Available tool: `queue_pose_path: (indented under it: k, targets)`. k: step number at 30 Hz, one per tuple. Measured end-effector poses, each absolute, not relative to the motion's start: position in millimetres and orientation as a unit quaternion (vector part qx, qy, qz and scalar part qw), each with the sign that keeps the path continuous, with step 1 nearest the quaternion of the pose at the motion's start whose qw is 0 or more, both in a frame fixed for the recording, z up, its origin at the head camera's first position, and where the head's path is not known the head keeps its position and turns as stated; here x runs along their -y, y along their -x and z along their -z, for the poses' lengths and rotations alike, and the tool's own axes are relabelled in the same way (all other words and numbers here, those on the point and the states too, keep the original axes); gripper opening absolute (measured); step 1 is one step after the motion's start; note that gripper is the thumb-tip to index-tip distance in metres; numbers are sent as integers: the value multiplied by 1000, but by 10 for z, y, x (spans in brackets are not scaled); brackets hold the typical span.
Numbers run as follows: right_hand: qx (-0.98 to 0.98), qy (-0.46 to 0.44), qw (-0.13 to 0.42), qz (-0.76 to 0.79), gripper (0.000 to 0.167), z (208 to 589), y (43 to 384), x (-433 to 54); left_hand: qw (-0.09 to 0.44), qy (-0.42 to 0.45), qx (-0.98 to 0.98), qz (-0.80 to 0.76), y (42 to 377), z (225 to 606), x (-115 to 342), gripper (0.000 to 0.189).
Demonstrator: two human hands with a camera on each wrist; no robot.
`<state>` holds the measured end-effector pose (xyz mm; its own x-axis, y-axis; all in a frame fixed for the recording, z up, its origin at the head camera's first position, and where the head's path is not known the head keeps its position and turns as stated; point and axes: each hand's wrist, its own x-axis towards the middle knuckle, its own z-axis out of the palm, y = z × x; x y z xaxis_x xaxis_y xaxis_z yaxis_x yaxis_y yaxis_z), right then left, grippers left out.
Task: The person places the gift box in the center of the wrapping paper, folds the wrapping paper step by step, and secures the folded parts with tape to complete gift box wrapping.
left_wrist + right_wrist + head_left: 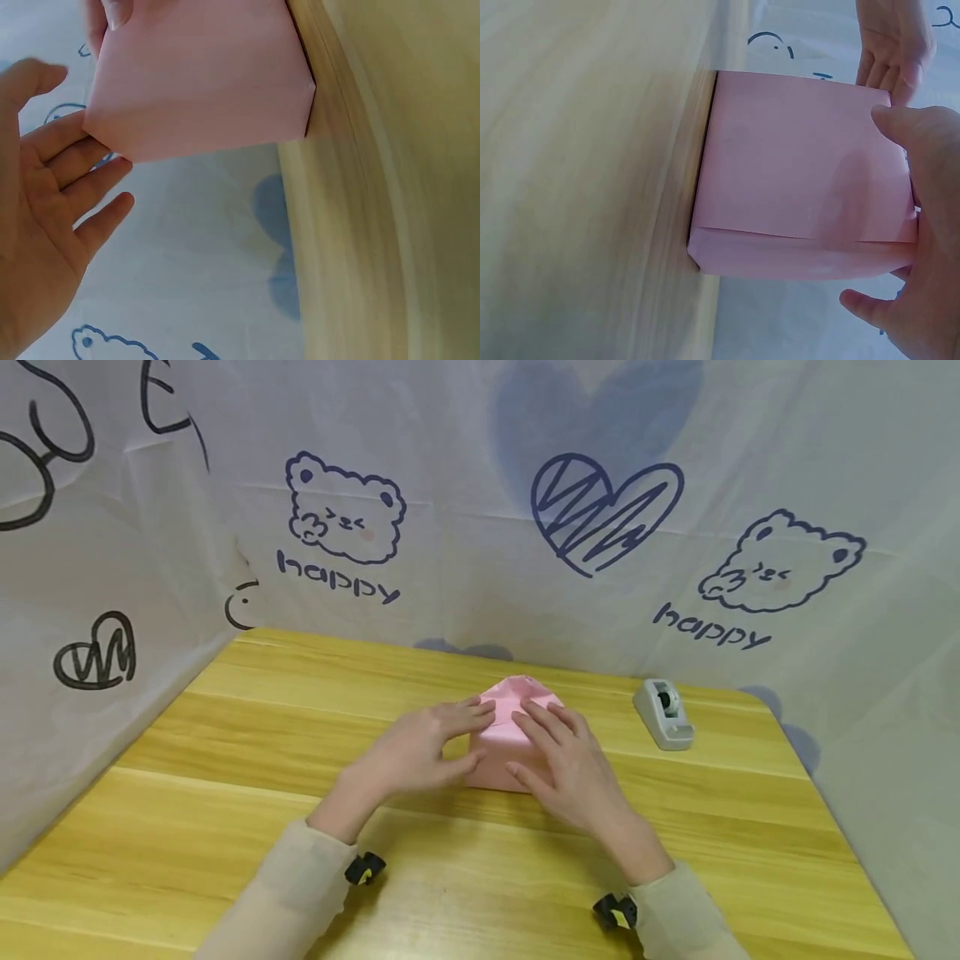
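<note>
A box wrapped in pink paper (504, 758) stands on the wooden table, its paper gathered into creased folds at the far top end. My left hand (420, 747) lays its fingertips on the top at the left edge, fingers extended and thumb apart. From the right, my right hand (573, 768) rests its spread fingers on the top, with the thumb near the front face. In the left wrist view the pink box (202, 82) shows a smooth side beside the left hand (56, 195). A paper seam crosses the pink box (795, 165) in the right wrist view, near the right hand (930, 217).
A white tape dispenser (665, 717) stands on the table to the right of the box. Behind and beside the wooden table (247, 743) hangs a white cloth (465, 560) with drawn bears, hearts and lettering. Small black devices (365, 868) sit at both wrists.
</note>
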<state>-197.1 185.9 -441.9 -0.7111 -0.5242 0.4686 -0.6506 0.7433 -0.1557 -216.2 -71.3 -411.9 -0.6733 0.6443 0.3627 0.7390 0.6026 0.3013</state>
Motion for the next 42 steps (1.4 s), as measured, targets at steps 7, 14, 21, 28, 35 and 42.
queue_pose_path:
  k: [7, 14, 21, 28, 35, 42]
  targets:
    - [910, -321, 200, -171, 62, 4431, 1973, -1819, 139, 290, 884, 340, 2469, 4117, 682, 34]
    - [914, -317, 187, -171, 65, 4447, 1950, -1787, 75, 263, 876, 398, 2700, 4157, 569, 24]
    - [915, -315, 191, -168, 66, 4433, 1952, -1786, 100, 251, 871, 410, 2705, 4132, 493, 9]
    - [917, -311, 191, -162, 67, 4419, 1954, -1808, 99, 277, 866, 404, 2746, 4091, 409, 15]
    - [918, -311, 187, -161, 66, 4425, 1950, -1833, 110, 294, 867, 387, 2817, 4090, 322, 12]
    - [920, -306, 185, -160, 66, 4432, 1954, -1862, 123, 311, 866, 371, 2837, 4034, 243, 11]
